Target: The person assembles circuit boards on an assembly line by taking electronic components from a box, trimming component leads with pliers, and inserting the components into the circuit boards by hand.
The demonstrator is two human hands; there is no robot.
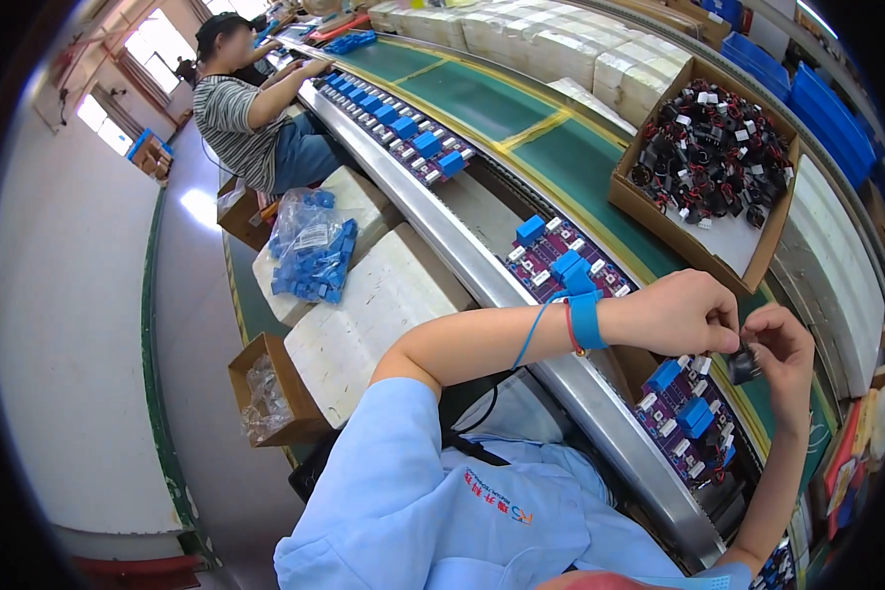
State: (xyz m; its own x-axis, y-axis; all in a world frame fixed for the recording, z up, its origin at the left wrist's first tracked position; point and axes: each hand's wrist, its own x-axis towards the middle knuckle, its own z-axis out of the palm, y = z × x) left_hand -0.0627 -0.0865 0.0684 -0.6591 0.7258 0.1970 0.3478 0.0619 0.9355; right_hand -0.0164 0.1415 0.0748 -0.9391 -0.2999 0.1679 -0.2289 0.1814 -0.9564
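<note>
My right hand (783,354) pinches a small black rounded part (743,366), which looks like the wired parts in the box. Close beside it, my left hand (686,313) has thumb and fingers pressed together; what they hold is hidden. A blue wrist strap (585,321) with a thin cord goes round my left wrist. Below my hands lies a purple circuit board (674,433) with blue blocks and white connectors. Another purple board (551,280) sits past my left wrist, partly covered by it. Beyond my hands stands a cardboard box (629,211) full of black parts (708,147) with red and black wires.
A metal rail (472,251) runs along the green conveyor (472,93). Several more boards (393,123) line the rail near a seated co-worker (256,108). White foam blocks (359,324) hold a bag of blue parts (313,251). Blue bins (831,123) stand at the far right.
</note>
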